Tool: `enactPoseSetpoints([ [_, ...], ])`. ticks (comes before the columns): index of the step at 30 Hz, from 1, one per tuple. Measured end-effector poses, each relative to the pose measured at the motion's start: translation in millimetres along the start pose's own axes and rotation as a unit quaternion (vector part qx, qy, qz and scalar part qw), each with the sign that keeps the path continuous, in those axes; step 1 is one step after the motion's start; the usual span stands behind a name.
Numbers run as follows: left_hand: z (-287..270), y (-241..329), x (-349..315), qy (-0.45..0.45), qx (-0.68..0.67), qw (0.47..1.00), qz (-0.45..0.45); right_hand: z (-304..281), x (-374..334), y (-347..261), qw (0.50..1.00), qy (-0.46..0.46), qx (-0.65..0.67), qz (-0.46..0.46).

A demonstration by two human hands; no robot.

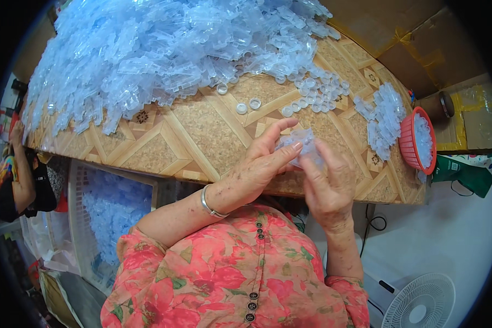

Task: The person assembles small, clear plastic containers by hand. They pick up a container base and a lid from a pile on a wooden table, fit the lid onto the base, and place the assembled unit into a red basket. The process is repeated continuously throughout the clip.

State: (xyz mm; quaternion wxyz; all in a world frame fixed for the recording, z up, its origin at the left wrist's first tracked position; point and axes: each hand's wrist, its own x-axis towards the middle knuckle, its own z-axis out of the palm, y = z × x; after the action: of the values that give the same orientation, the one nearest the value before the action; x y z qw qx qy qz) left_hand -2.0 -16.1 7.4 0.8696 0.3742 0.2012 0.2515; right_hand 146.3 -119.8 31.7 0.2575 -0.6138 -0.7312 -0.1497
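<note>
A clear plastic piece [307, 141], partly hidden, is pinched by the left hand [259, 165] and right hand [330, 187] by the near edge of the patterned table [199, 127]; the far bluish heap [164, 49] runs out of view.

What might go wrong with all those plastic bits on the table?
The big pile comes close to the front edge of the table at the left, so some bits might slide off. The red basket sits at the table's right edge, so a bump could perhaps tip it and spill its pieces. And the plastic between the left hand and right hand could slip and drop.
</note>
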Motion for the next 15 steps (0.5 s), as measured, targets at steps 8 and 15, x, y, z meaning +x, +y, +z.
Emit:
enactPoseSetpoints([
  [8, -0.3, -3.2, -3.1, -0.007, -0.07, 0.997, 0.019, 31.2, -4.8, -19.4, 0.947, 0.131, 0.267, 0.118],
  [15, -2.3, -4.9, -4.5, 0.002, -0.124, 0.992, 0.005, 31.3, -9.5, -14.7, 0.891, 0.138, 0.36, 0.241],
])
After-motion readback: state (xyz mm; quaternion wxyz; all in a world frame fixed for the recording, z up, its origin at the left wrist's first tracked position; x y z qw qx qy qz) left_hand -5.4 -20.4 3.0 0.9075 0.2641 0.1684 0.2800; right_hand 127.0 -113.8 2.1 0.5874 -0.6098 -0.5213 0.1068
